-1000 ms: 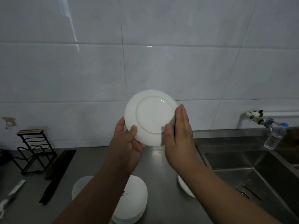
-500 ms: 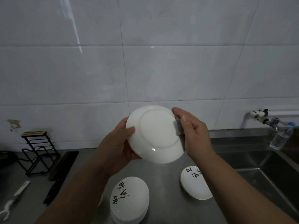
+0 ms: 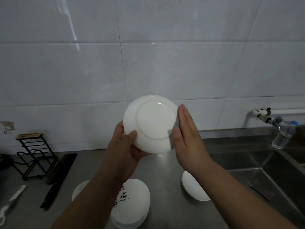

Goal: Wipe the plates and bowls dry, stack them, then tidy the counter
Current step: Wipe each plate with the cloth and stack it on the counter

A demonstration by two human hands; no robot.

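Observation:
I hold a white plate (image 3: 155,123) upright in front of the tiled wall, its underside toward me. My left hand (image 3: 125,146) grips its lower left rim, thumb on the underside. My right hand (image 3: 188,141) lies along the right rim with straight fingers, and its thumb pinches a grey cloth (image 3: 175,124) against the plate. Only a strip of that cloth shows. Below on the steel counter (image 3: 165,204) stands a stack of white plates (image 3: 132,204) with black characters. A single white dish (image 3: 194,189) lies to its right, and a white bowl (image 3: 79,190) is partly hidden behind my left forearm.
A black knife (image 3: 56,184) and a black wire rack (image 3: 33,154) are at the left, with a white utensil (image 3: 13,199) near the counter's left edge. The sink (image 3: 264,179) is at the right, below a tap (image 3: 264,114) and a plastic bottle (image 3: 283,138).
The plate has tilted back up to face me after tipping downward. My right hand went from curled over the top right rim to flat along the right rim.

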